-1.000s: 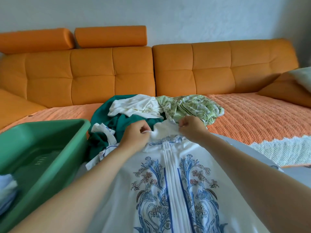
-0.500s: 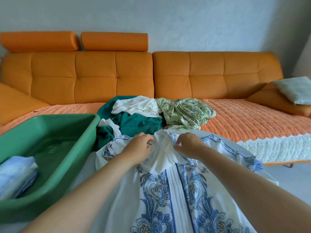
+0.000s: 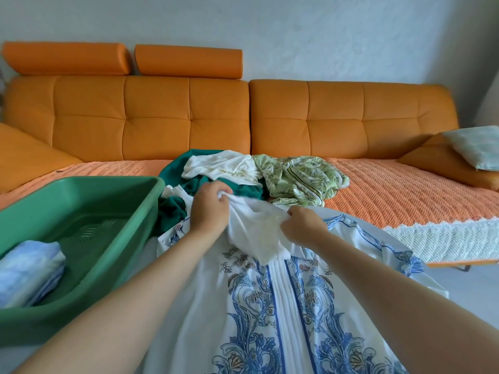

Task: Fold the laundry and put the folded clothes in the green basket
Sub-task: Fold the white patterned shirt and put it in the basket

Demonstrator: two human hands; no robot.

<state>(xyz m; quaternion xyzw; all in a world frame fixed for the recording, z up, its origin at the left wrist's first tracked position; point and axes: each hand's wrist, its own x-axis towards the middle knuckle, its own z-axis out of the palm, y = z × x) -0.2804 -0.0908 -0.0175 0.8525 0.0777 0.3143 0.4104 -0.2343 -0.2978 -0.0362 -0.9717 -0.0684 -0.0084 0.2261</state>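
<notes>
A white garment with a blue floral print (image 3: 272,306) is spread out in front of me, its plain white top part bunched between my hands. My left hand (image 3: 209,209) grips the bunched white cloth at its upper left. My right hand (image 3: 302,225) pinches the same cloth at its right. The green basket (image 3: 127,238) stands at the left and holds one folded light-blue piece (image 3: 29,271). Behind my hands lies a heap of unfolded laundry: a dark green piece (image 3: 175,209), a white piece (image 3: 218,166) and a light-green patterned piece (image 3: 299,176).
An orange sofa (image 3: 189,114) runs along the back wall, its seat under an orange woven cover (image 3: 399,195) with a white lace edge. A cushion with a pale pillow (image 3: 475,147) lies at the far right. Grey floor shows at the lower right.
My left hand has risen and pulled the white cloth up and left, so the hands are further apart. The bunched top part now hangs lower between them. The view has shifted a little.
</notes>
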